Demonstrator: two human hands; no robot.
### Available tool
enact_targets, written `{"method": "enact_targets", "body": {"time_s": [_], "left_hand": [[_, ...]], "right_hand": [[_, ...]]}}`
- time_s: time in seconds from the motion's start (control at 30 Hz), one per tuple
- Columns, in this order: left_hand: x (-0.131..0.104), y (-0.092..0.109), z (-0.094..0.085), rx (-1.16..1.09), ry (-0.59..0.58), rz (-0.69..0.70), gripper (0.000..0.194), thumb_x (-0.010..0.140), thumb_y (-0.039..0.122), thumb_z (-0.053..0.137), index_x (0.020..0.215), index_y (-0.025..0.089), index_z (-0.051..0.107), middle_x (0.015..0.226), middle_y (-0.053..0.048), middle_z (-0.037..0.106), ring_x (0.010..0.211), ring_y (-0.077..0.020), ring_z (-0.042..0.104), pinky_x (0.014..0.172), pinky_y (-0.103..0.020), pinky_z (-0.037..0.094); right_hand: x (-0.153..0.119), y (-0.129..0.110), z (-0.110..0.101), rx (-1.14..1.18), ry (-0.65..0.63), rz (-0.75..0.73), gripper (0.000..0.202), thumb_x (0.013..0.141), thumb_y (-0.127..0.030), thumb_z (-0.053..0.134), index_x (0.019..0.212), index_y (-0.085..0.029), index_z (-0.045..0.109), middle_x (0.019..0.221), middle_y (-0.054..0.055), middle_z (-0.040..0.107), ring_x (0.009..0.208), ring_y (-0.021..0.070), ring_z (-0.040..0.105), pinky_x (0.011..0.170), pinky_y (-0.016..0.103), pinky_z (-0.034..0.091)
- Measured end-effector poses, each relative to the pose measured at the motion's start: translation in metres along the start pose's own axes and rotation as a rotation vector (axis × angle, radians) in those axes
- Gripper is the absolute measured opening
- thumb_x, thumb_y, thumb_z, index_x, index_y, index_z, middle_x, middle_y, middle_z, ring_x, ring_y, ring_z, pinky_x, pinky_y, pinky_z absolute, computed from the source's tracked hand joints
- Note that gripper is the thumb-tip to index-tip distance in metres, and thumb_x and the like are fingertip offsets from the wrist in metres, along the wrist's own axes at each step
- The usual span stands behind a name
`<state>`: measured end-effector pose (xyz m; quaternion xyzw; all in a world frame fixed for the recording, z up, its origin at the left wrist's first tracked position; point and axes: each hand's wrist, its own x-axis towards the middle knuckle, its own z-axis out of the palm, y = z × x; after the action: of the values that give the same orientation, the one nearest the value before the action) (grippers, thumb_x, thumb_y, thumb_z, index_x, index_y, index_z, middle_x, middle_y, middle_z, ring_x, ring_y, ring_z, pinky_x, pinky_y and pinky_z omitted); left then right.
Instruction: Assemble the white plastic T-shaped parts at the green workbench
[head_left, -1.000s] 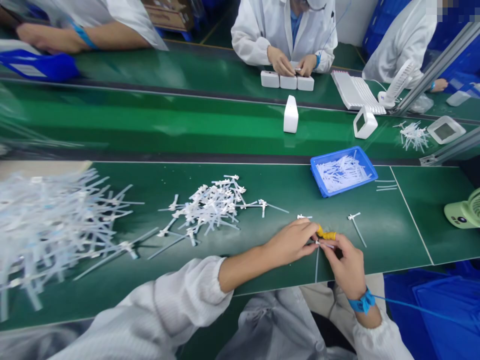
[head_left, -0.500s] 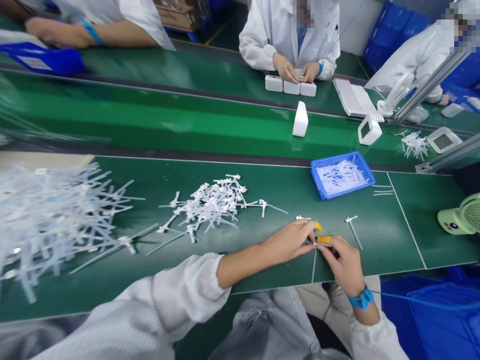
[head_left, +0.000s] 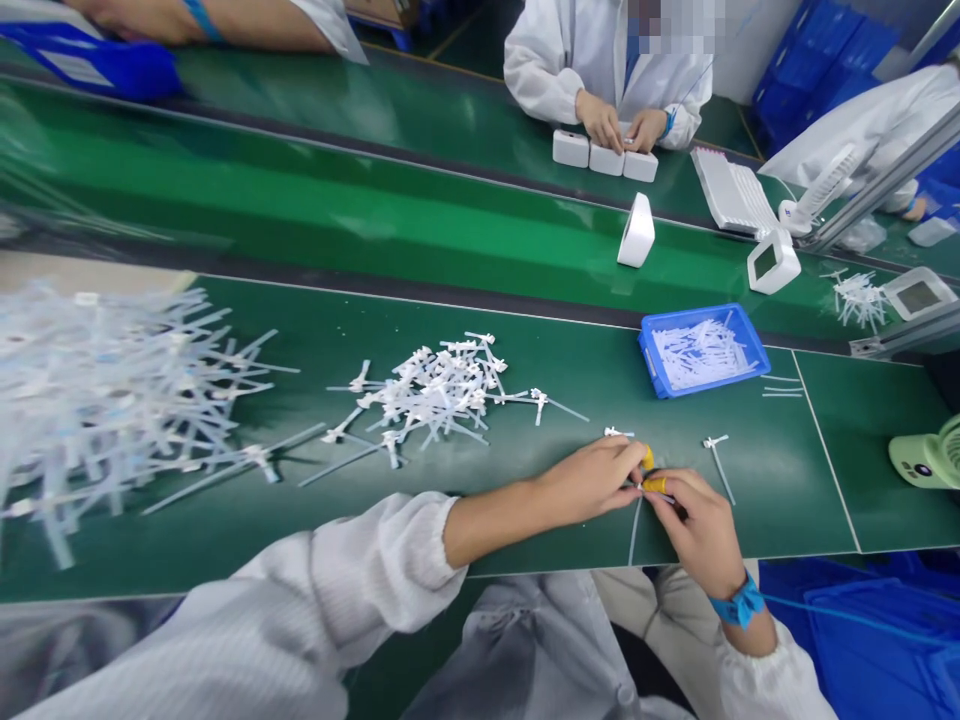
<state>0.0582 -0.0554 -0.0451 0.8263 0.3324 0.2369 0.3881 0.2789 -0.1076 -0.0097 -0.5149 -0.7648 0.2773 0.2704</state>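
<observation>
My left hand (head_left: 600, 478) and my right hand (head_left: 694, 520) meet low over the green bench, both with yellow finger cots on. Between their pinched fingertips is a small white fitting with a thin pale tube (head_left: 636, 532) hanging down from it; the fingers hide most of the fitting. Just beyond my left hand lies another white fitting (head_left: 616, 432). To the right of my hands rests a white fitting with tubes (head_left: 718, 462). A pile of such tube pieces (head_left: 442, 390) sits left of my hands, and a larger heap (head_left: 112, 400) spreads at the far left.
A blue tray (head_left: 660, 382) of short pale tubes stands beyond my right hand, with a few loose tubes (head_left: 781, 386) beside it. A green fan (head_left: 919, 460) is at the right edge. White devices (head_left: 637, 232) stand on the conveyor (head_left: 375, 220). Across it, a co-worker's hands (head_left: 600, 120) handle white boxes.
The view has tilted slightly, so the bench things appear shifted rightward. My two hands stay together at the same fitting, with the fingers a little repositioned.
</observation>
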Motion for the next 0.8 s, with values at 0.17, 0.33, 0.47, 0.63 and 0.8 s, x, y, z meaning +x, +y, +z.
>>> {"method": "enact_targets", "body": {"time_s": [0.17,0.33,0.47,0.63,0.8], "left_hand": [[0.0016,-0.0002,0.0003,-0.006,0.003,0.008,0.026,0.098,0.019,0.078,0.11,0.021,0.056,0.105,-0.006,0.072,0.107,-0.0266,0.069,0.093,-0.034,0.052],[0.0037,-0.0031,-0.0003,-0.056,0.002,0.014,0.023,0.1,0.023,0.078,0.107,0.022,0.056,0.101,-0.005,0.074,0.106,-0.026,0.069,0.092,-0.033,0.051],[0.0052,-0.0048,-0.0003,-0.083,0.016,0.008,0.02,0.101,0.022,0.076,0.105,0.022,0.056,0.099,-0.003,0.073,0.103,-0.0246,0.07,0.09,-0.032,0.05],[0.006,-0.0046,-0.0001,-0.039,0.038,0.018,0.023,0.098,0.02,0.079,0.105,0.022,0.057,0.098,-0.003,0.073,0.101,-0.0247,0.069,0.086,-0.031,0.048],[0.0071,-0.004,-0.0016,-0.015,0.039,0.037,0.023,0.098,0.02,0.079,0.102,0.021,0.057,0.098,-0.003,0.072,0.099,-0.0238,0.069,0.083,-0.03,0.048]], "right_hand": [[0.0034,-0.0004,-0.0027,-0.059,-0.06,-0.008,0.021,0.109,-0.027,0.06,0.094,-0.027,0.076,0.106,0.006,0.081,0.1,0.027,0.075,0.089,0.038,0.059],[0.007,0.0026,-0.0048,-0.056,-0.095,-0.002,0.027,0.11,-0.031,0.06,0.087,-0.026,0.074,0.103,0.007,0.081,0.096,0.027,0.075,0.086,0.038,0.058],[0.0063,0.0062,-0.0039,0.017,-0.076,0.035,0.02,0.109,-0.035,0.064,0.096,-0.026,0.077,0.105,0.007,0.08,0.093,0.0252,0.075,0.081,0.035,0.057],[0.0033,0.008,-0.0029,0.036,-0.045,0.089,0.015,0.108,-0.035,0.066,0.103,-0.025,0.075,0.109,0.007,0.077,0.085,0.0232,0.072,0.077,0.034,0.055],[0.0076,0.0011,-0.0073,-0.069,-0.111,0.016,0.015,0.11,-0.028,0.058,0.1,-0.024,0.068,0.105,0.008,0.074,0.091,0.0243,0.07,0.08,0.034,0.052]]}}
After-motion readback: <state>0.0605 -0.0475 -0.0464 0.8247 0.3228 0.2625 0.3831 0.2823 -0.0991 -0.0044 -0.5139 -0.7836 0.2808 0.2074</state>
